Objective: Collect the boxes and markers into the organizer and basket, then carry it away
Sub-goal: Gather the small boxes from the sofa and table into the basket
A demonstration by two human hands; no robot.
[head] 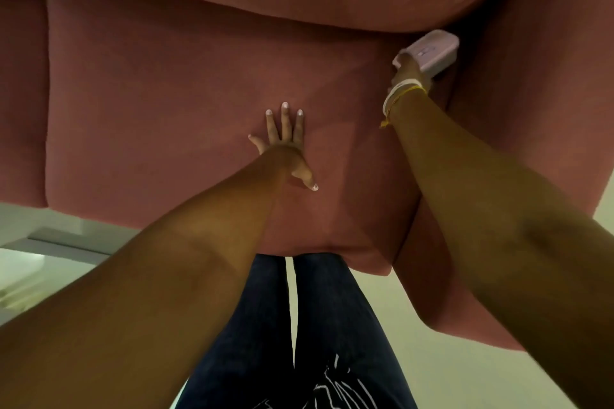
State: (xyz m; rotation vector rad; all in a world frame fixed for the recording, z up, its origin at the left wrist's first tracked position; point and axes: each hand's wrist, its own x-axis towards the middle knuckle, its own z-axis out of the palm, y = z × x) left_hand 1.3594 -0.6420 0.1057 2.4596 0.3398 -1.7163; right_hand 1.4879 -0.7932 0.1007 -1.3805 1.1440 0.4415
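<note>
Head view: the right hand (409, 71) has its grip around a pale box (432, 50) at the sofa (166, 93) corner; the left hand (285, 143) presses flat on the seat, grip released.

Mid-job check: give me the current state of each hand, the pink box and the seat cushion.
left hand: open, fingers spread, pressed flat on the seat cushion.
right hand: gripping the near end of the pink box.
pink box: lid closed, tilted, at the cushion's right edge against the armrest.
seat cushion: bare apart from the hand.
</note>
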